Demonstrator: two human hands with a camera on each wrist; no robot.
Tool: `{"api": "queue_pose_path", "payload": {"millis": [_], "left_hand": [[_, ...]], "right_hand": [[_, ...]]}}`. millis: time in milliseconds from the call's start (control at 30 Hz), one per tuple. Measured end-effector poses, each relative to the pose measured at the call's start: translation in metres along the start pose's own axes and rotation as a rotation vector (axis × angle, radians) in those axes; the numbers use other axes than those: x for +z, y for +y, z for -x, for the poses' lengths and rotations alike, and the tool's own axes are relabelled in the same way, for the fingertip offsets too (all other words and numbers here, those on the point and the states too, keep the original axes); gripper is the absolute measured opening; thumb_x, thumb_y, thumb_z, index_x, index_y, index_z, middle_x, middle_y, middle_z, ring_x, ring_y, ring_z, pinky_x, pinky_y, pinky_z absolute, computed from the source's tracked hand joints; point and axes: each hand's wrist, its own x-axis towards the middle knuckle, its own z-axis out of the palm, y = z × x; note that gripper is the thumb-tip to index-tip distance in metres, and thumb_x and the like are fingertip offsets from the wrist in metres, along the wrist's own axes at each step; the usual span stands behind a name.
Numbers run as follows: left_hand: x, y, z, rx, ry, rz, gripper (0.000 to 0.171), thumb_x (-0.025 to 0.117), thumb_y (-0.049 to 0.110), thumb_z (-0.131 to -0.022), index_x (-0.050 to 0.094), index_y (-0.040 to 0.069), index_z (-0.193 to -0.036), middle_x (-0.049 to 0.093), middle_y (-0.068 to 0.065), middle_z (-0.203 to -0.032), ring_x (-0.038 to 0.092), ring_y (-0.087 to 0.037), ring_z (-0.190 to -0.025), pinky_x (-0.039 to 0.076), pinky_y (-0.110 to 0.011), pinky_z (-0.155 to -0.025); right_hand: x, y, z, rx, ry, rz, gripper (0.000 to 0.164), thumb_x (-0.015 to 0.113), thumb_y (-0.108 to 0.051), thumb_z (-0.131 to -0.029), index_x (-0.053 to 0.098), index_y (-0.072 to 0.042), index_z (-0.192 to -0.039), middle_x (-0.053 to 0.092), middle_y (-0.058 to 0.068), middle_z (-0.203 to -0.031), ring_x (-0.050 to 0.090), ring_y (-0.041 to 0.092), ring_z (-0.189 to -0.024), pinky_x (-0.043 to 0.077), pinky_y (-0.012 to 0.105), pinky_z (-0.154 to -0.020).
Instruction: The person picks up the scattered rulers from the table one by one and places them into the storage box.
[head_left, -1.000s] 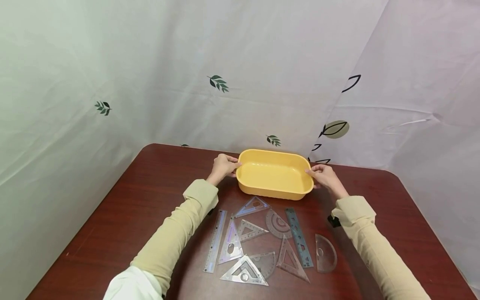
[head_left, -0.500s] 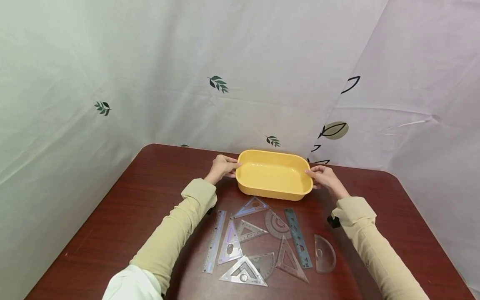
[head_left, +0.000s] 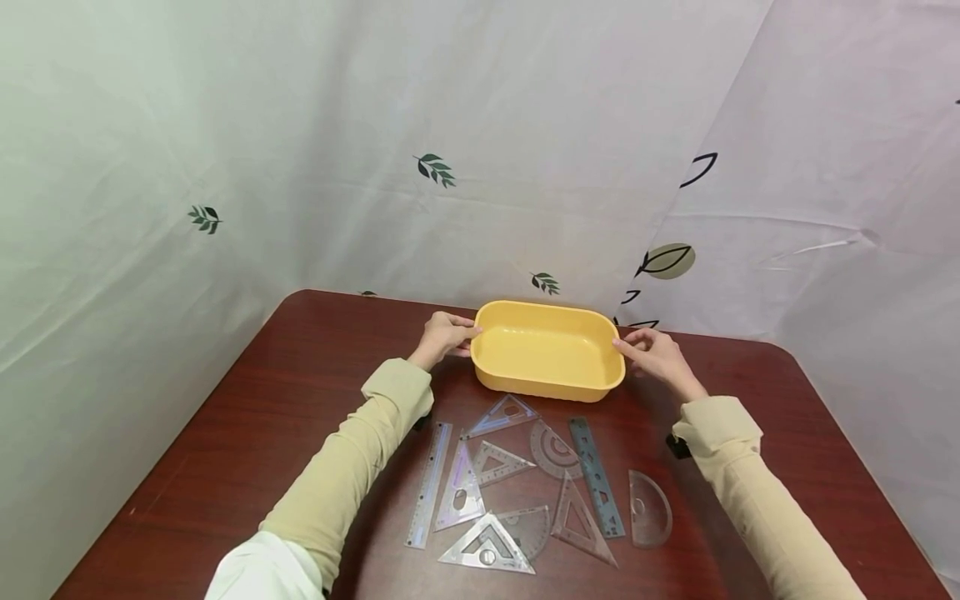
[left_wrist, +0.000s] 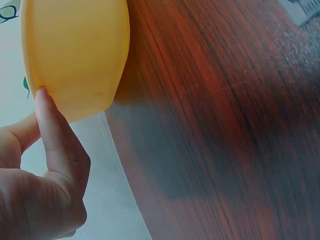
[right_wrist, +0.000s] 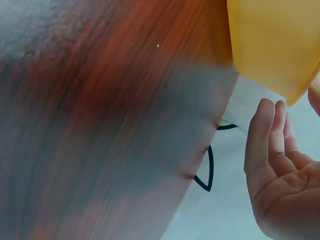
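Note:
A yellow oval plastic basin (head_left: 547, 354) stands near the back edge of the table. At its left end my left hand (head_left: 442, 335) pinches the rim, and the left wrist view shows a fingertip right at the rim of the basin (left_wrist: 80, 55). My right hand (head_left: 660, 360) is by the right end, its thumb tip at the rim. In the right wrist view the fingers (right_wrist: 260, 132) are extended and apart from the basin wall (right_wrist: 270, 45). In front of the basin lie a clear ruler (head_left: 430, 487), a blue-green ruler (head_left: 602, 492), several clear set squares (head_left: 480, 558) and protractors (head_left: 660, 521).
The dark red wooden table (head_left: 247, 433) has rounded back corners. A pale curtain (head_left: 375, 217) with leaf prints hangs right behind it and along both sides. Rulers and set squares are spread over the table's middle front.
My right hand has loosened from the basin's right end and drawn slightly right, its fingers parting from the wall. The left hand and the basin stay nearly still.

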Motion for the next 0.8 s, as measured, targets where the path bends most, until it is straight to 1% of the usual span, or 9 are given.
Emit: {"api": "queue_pose_path", "payload": {"millis": [100,167,300,400,467,567,667,800], "left_hand": [[0.0,0.0,0.0,-0.009,0.007,0.001,0.031,0.071,0.013,-0.088,0.067,-0.002,-0.114,0.067,-0.011,-0.08,0.058,-0.008,-0.047,0.056,-0.02,-0.047],[0.0,0.0,0.0,-0.013,0.01,0.003,0.03,0.071,0.013,-0.088,0.067,-0.002,-0.114,0.066,-0.01,-0.078,0.058,-0.008,-0.047,0.056,-0.019,-0.046],[0.0,0.001,0.001,-0.013,0.017,0.007,0.029,0.072,0.013,-0.087,0.068,-0.002,-0.112,0.066,-0.009,-0.076,0.057,-0.007,-0.047,0.057,-0.02,-0.048],[0.001,0.001,0.0,-0.016,0.016,0.008,0.029,0.072,0.014,-0.087,0.068,-0.002,-0.112,0.068,-0.011,-0.081,0.058,-0.007,-0.048,0.056,-0.019,-0.047],[0.001,0.001,0.0,-0.018,0.012,0.009,0.03,0.072,0.014,-0.087,0.068,-0.001,-0.113,0.07,-0.014,-0.086,0.058,-0.007,-0.048,0.056,-0.019,-0.047],[0.0,0.0,0.001,-0.019,0.006,0.012,0.03,0.071,0.014,-0.088,0.068,-0.002,-0.113,0.071,-0.017,-0.092,0.059,-0.007,-0.049,0.055,-0.018,-0.046],[0.0,0.0,0.0,-0.021,0.003,0.013,0.03,0.071,0.014,-0.088,0.068,-0.001,-0.114,0.071,-0.017,-0.091,0.059,-0.008,-0.049,0.055,-0.017,-0.045],[-0.001,0.0,0.0,-0.023,-0.005,0.015,0.03,0.071,0.014,-0.088,0.067,-0.001,-0.114,0.07,-0.013,-0.086,0.059,-0.008,-0.05,0.055,-0.017,-0.046]], "right_hand": [[-0.002,0.002,0.003,-0.033,0.0,0.012,0.057,0.062,-0.044,-0.092,0.057,0.007,-0.116,0.066,0.027,-0.099,0.066,0.018,-0.071,0.063,0.035,-0.066],[-0.004,0.004,0.005,-0.053,-0.001,0.037,0.056,0.061,-0.043,-0.093,0.058,0.008,-0.117,0.067,0.028,-0.104,0.067,0.022,-0.071,0.062,0.034,-0.066],[-0.007,0.009,0.009,-0.091,0.023,0.089,0.053,0.059,-0.04,-0.095,0.059,0.008,-0.119,0.066,0.03,-0.11,0.068,0.032,-0.078,0.059,0.028,-0.064],[-0.012,0.011,0.014,-0.113,0.052,0.109,0.05,0.059,-0.037,-0.095,0.06,0.006,-0.119,0.066,0.029,-0.111,0.068,0.036,-0.086,0.055,0.022,-0.063],[-0.015,0.012,0.017,-0.134,0.061,0.119,0.047,0.061,-0.035,-0.095,0.06,0.006,-0.119,0.066,0.028,-0.11,0.068,0.036,-0.089,0.054,0.02,-0.062],[-0.018,0.011,0.023,-0.159,0.065,0.138,0.045,0.064,-0.032,-0.093,0.061,0.006,-0.118,0.067,0.027,-0.109,0.068,0.032,-0.087,0.054,0.02,-0.061],[-0.021,0.01,0.029,-0.168,0.055,0.156,0.047,0.067,-0.032,-0.091,0.06,0.006,-0.119,0.068,0.027,-0.108,0.068,0.028,-0.084,0.054,0.021,-0.06],[-0.024,0.008,0.039,-0.161,0.018,0.173,0.051,0.069,-0.033,-0.09,0.058,0.005,-0.123,0.067,0.027,-0.111,0.069,0.028,-0.086,0.055,0.022,-0.061]]}}
